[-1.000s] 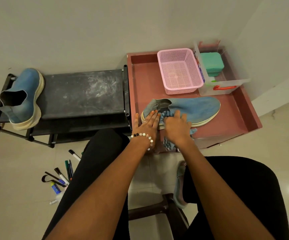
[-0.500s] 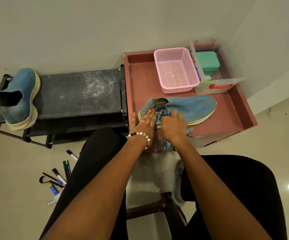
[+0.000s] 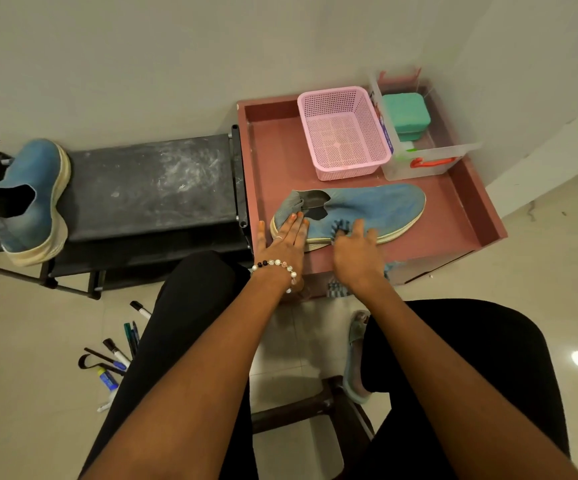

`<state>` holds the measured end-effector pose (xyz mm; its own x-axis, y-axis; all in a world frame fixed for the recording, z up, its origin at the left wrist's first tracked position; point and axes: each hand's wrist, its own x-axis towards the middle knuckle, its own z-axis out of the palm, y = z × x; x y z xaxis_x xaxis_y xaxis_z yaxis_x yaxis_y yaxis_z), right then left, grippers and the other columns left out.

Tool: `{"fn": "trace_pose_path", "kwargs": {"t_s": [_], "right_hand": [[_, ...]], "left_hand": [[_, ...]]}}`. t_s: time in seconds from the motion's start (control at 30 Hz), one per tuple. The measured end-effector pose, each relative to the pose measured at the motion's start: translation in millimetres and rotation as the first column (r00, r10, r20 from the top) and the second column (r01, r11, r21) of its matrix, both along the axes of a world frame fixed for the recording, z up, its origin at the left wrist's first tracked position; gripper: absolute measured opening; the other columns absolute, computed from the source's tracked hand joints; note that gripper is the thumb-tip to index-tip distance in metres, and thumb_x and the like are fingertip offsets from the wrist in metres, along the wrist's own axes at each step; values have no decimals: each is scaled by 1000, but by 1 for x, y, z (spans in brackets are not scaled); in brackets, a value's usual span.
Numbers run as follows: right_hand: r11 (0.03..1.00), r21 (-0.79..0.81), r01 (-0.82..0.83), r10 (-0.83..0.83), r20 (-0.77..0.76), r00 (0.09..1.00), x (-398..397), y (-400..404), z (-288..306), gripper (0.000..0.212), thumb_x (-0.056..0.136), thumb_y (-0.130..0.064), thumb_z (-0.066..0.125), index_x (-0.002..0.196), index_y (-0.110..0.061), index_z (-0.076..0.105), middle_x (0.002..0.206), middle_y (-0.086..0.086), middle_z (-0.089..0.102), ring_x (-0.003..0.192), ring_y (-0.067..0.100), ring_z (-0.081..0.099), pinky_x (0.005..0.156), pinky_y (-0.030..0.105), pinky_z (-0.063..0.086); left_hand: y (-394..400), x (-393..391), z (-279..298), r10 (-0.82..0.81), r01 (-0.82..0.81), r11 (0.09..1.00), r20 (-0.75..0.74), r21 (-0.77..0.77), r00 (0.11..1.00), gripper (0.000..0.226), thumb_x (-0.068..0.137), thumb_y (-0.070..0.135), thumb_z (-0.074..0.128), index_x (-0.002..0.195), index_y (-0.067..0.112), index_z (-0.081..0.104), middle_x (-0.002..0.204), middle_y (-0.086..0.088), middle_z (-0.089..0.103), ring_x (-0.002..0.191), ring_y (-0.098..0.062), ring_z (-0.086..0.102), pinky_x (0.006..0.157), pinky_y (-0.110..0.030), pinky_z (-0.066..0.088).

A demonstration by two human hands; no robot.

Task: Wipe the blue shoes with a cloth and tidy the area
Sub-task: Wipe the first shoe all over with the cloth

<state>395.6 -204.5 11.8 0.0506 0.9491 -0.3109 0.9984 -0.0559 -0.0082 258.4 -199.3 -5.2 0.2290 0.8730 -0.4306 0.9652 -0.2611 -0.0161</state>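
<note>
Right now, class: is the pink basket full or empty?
Empty: the pink basket stands upright and its bare mesh floor shows through.

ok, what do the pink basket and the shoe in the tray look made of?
Pink basket: likely moulded plastic, semi-glossy, with a fine perforated grid. Shoe: matte blue knit or suede-like fabric upper, can't tell which; pale, probably rubber sole along the rim.

clear box [image 3: 419,168] label, print unreadable
</note>
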Motion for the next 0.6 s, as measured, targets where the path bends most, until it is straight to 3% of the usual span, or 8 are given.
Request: {"fn": "trace_pose_path", "kwargs": {"t_s": [0.1, 0.17, 0.27, 0.37, 0.47, 0.6], "right_hand": [[980, -39, -197, 194, -76, 978, 28, 3, 10, 44, 90, -18, 48, 134, -18, 44, 137, 13, 29, 118, 36, 35, 95, 44, 43], [965, -54, -257, 257, -18, 966, 54, 2, 14, 44, 91, -19, 47, 135, -22, 43, 136, 9, 31, 118, 32, 36, 90, 42, 44], [989, 28, -146, 140, 163, 977, 83, 0, 13, 34, 95, -19, 40, 129, -21, 49, 131, 7, 35, 114, 32, 38, 84, 45, 46], [998, 55, 28, -39, 220, 975, 71, 0, 9, 32, 95, -16, 39, 123, -16, 55, 128, 8, 37, 112, 32, 38, 86, 44, 41], [989, 48, 143, -147, 116, 982, 29, -4, 7, 31, 95, -15, 40, 120, -9, 58, 130, 11, 35, 118, 33, 34, 91, 45, 38], [998, 36, 43, -42, -27, 999, -6, -4, 7, 29, 96, -17, 41, 118, -10, 59, 134, 11, 32, 121, 34, 31, 95, 49, 41]], "left_hand": [[0, 0, 0, 9, -9, 1000, 21, -3, 1000, 123, 71, 46, 74, 150, 15, -15, 158, 5, -21, 144, -8, -18, 111, -58, -12], [-1, 0, -2, 4, -4, 1000, 15, 12, 1000, 124, 70, 50, 73, 150, 15, -14, 158, 5, -21, 144, -8, -18, 109, -58, -14], [-1, 0, -3, 0, 0, 1000, 2, 13, 1000, 128, 67, 54, 74, 150, 15, -15, 157, 5, -21, 144, -8, -19, 109, -58, -15], [0, 1, -2, 0, -1, 1000, 4, 10, 1000, 128, 67, 55, 74, 150, 15, -15, 157, 5, -22, 144, -9, -19, 111, -60, -13], [-1, 1, -4, 3, -2, 1000, 9, -4, 1000, 125, 70, 53, 73, 150, 15, -16, 157, 6, -21, 144, -9, -19, 112, -61, -12], [0, 1, 0, 2, -3, 999, 21, 41, 1000, 92, 86, 20, 52, 151, 16, -12, 158, 5, -19, 145, -8, -17, 111, -58, -11]]}}
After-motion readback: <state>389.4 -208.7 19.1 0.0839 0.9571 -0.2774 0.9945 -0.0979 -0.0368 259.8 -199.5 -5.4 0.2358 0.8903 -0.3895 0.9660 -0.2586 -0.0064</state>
